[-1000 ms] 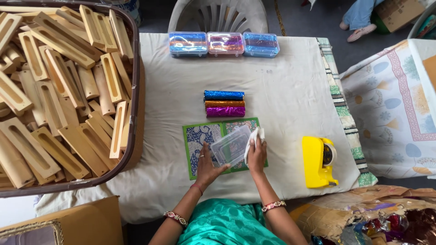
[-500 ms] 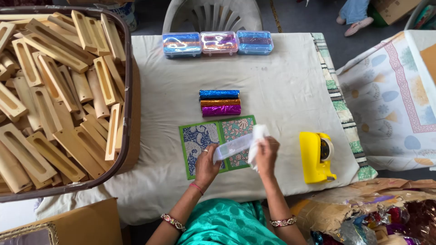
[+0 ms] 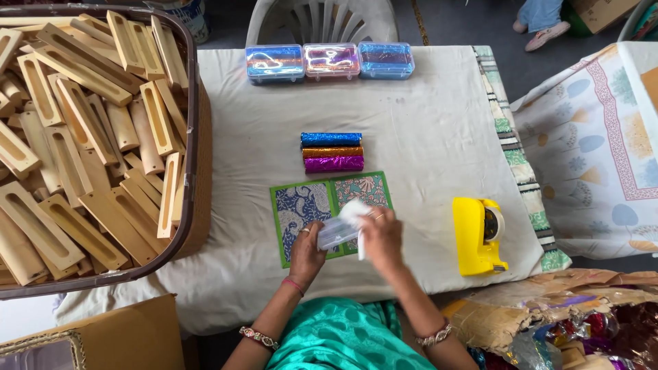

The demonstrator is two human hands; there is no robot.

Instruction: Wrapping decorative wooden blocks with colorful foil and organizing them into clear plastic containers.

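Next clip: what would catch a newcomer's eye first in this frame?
Probably the big basket at the left, heaped with hollowed wooden blocks. Next, the glitter rolls in blue, orange and purple at the table's middle, with three iridescent plastic boxes along the far edge. Near the person, the left hand and right hand hold a clear packet over a green patterned sheet, beside a yellow tape dispenser.

Left hand point(image 3: 306, 251) and right hand point(image 3: 381, 236) both grip a small clear plastic packet point(image 3: 340, 229) over two patterned cards point(image 3: 330, 209), green-edged, side by side on the white tablecloth point(image 3: 411, 130). Right hand blurred. Just beyond the cards: three glitter rolls point(image 3: 332, 152), blue, orange, purple, stacked touching. Three iridescent boxes point(image 3: 330, 60) in a row at the far edge. Yellow tape dispenser point(image 3: 478, 235) to the right. Brown tub point(image 3: 195, 137) of wooden blocks point(image 3: 82, 130) at left.
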